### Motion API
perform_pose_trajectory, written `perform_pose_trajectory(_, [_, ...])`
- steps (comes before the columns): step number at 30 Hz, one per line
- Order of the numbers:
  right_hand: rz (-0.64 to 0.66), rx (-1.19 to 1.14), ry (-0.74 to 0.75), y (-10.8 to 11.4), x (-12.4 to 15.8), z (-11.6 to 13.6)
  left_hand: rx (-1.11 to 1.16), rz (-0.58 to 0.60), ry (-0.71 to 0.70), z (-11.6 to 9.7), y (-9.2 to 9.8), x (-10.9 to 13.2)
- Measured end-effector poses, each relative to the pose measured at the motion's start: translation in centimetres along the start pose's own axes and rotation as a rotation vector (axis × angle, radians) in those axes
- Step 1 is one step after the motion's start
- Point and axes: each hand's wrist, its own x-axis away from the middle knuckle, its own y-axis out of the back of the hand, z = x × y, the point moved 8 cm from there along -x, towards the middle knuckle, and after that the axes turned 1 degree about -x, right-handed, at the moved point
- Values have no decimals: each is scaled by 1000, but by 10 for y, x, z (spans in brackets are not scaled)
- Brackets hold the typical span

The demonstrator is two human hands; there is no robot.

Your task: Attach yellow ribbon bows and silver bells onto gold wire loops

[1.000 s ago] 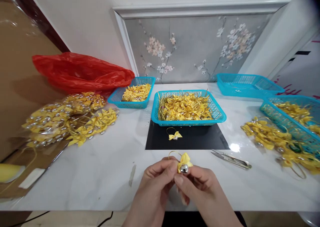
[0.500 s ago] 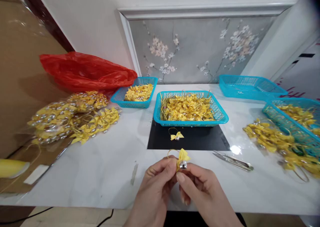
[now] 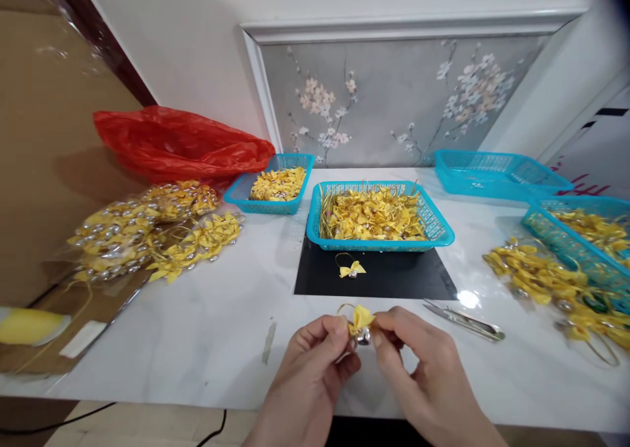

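Note:
A small yellow ribbon bow [image 3: 363,317] with a silver bell [image 3: 364,336] and a thin gold loop is held up near the table's front edge. My left hand [image 3: 315,361] pinches its left side between thumb and fingers. On the other side, my right hand [image 3: 423,361] has thumb and forefinger closed on the bow's right edge. A similar bow with a bell [image 3: 353,270] lies on the black mat [image 3: 319,283] just beyond my hands. To the right rests a pair of metal thread snips [image 3: 467,320].
Behind the mat stands a blue basket [image 3: 380,244] heaped with yellow bows. Other blue baskets [image 3: 502,171] stand at the back and right. Bundles of bows [image 3: 113,237] lie at left by a red plastic bag [image 3: 182,142]; more bows [image 3: 536,273] lie at right.
My right hand has shifted slightly right, its fingertips now at the bow's right edge. The bow sits a little lower in view. The whole view has shifted slightly.

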Motion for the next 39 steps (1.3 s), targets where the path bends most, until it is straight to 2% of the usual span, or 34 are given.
perform_pose_trajectory(2, [37, -62, -71, -3, 1, -7, 11, 19, 20, 3, -2, 0])
perform_pose_trajectory(6, [200, -476, -372, -29, 9, -23, -54, 58, -88, -3, -8, 2])
perform_pose_trajectory(8, [213, -610, -450, -37, 12, -25, -102, 70, -119, -4, -11, 3])
perform_pose_trajectory(11, [200, -637, -509, -43, 13, -28, -139, 87, -131, -3, -15, 3])
perform_pose_trajectory(14, [201, -585, -511, -45, 13, -31, -159, 64, -151, -4, -13, 3])
perform_pose_trajectory(16, [202, -489, -453, -41, 11, -30, -174, 19, -157, -6, -8, 3])
perform_pose_trajectory(21, [209, -47, -84, -23, 0, -8, -104, 25, -34, 0, -3, 2])
perform_pose_trajectory(25, [187, 20, 44, -17, -4, 0, -82, 53, -5, -1, -5, -2])
perform_pose_trajectory(27, [216, -28, -5, -16, -4, -5, -144, 89, -35, -5, -8, -1])
perform_pose_trajectory(30, [339, -181, -213, -17, 0, -22, -282, 74, -97, -14, -8, 2])
perform_pose_trajectory(33, [340, -371, -386, -13, 3, -34, -393, 50, -116, -19, -9, 6])
perform_pose_trajectory(36, [309, -465, -436, -12, 2, -35, -498, 79, -140, -23, -15, 8])
perform_pose_trajectory(39, [316, -427, -425, -16, -1, -30, -540, 116, -161, -24, -20, 10])
